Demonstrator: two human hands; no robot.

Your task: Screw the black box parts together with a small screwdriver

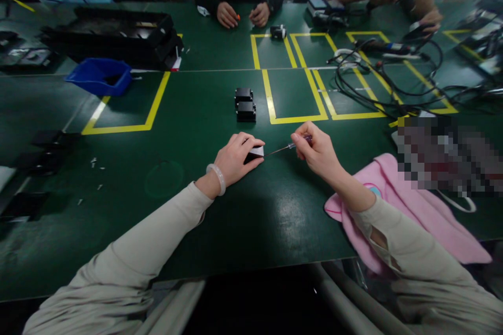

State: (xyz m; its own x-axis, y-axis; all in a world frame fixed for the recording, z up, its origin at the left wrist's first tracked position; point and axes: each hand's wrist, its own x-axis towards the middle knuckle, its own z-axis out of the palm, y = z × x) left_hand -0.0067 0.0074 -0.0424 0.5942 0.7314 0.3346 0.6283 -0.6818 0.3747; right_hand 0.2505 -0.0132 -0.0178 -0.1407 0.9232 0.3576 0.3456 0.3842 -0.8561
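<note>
- Left hand (238,157) closed round a small black block (255,152), and I've got it held on the green surface (236,230).
- Right hand (314,149) pinching a screwdriver (291,145), its thin tip at the block's right end.
- Two black parts (245,109) sit just beyond the block, and pink cloth (416,214) lies off to my right.

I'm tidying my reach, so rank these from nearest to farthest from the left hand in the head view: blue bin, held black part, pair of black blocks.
From the left hand:
1. Held black part: in its grip, at the fingertips.
2. Pair of black blocks: just beyond the hand.
3. Blue bin: well off to the left, farther across the table.
</note>
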